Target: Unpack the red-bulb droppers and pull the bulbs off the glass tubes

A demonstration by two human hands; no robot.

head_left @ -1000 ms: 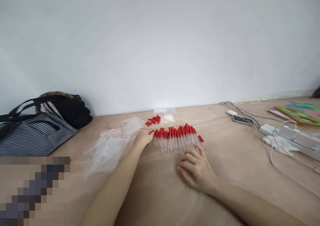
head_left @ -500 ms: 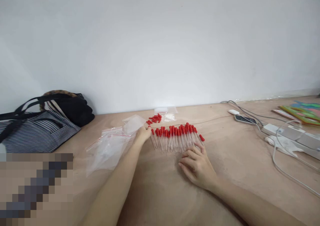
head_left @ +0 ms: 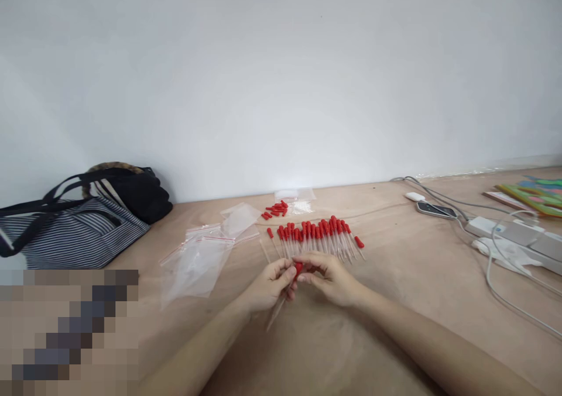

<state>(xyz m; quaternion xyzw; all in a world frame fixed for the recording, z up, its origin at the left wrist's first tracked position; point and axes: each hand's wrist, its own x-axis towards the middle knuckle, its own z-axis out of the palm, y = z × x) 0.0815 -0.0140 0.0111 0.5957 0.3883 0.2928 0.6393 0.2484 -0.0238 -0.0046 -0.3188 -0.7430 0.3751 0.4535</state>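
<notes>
My left hand [head_left: 274,280] and my right hand [head_left: 329,276] meet in front of a row of droppers. Between them is a dropper [head_left: 275,316] with a red rubber bulb [head_left: 299,267] and a clear tube pointing down and left. The left fingers pinch it just below the bulb, while the right fingers close on the bulb; whether more than one tube is held I cannot tell. Just beyond lie many red-bulbed droppers [head_left: 322,232] side by side, tips towards me. One clear tube without a bulb [head_left: 264,251] lies at the row's left end.
Loose red bulbs [head_left: 276,209] lie behind the row beside a clear bag of tubes [head_left: 302,205]. Zip bags [head_left: 197,264] are on the left, near a striped bag [head_left: 88,232]. Rightwards are a phone [head_left: 436,210], cables and a power strip [head_left: 518,238].
My left hand has come back from the row's left end and my right hand has moved left from its right side. Both now hold a dropper together in front of the row.
</notes>
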